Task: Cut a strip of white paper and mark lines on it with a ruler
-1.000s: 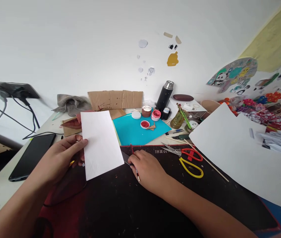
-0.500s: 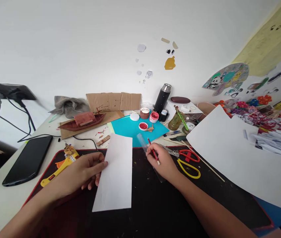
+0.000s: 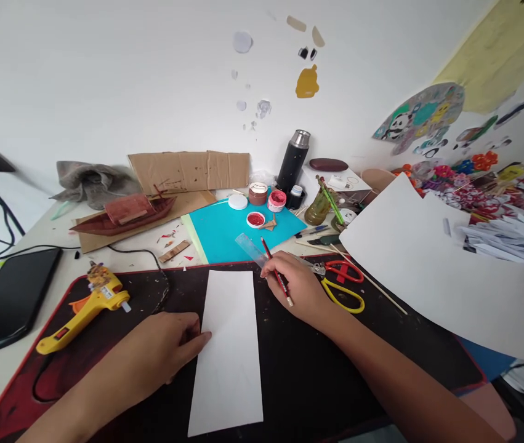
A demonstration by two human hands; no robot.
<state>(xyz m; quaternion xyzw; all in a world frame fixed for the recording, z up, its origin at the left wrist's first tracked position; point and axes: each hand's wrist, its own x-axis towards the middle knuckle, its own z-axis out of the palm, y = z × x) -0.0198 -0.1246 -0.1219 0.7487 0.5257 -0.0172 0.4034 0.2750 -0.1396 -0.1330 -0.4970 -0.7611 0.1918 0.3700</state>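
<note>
A white strip of card [image 3: 229,351] lies lengthwise on the black mat in front of me. My left hand [image 3: 173,344] is closed at its left edge, thumb on top and the other fingers curled, partly hidden. To the right of the strip, my right hand [image 3: 296,283] grips a red and black pencil [image 3: 278,271] that slants up to the left. A clear ruler [image 3: 249,247] sticks out beyond these fingers over the blue sheet. The hand covers the rest of the ruler, so I cannot tell how firmly it is held.
A yellow glue gun [image 3: 81,314] and a phone [image 3: 10,295] lie at left. Scissors [image 3: 342,286] and a large white sheet [image 3: 437,271] are at right. Behind stand a model boat [image 3: 125,215], a paint jar [image 3: 276,200], a black flask [image 3: 293,163] and a brush jar [image 3: 318,209].
The card strip has come down flatter on the mat, with my left hand at its edge. My right hand still has the pencil and ruler. The view has shifted.
</note>
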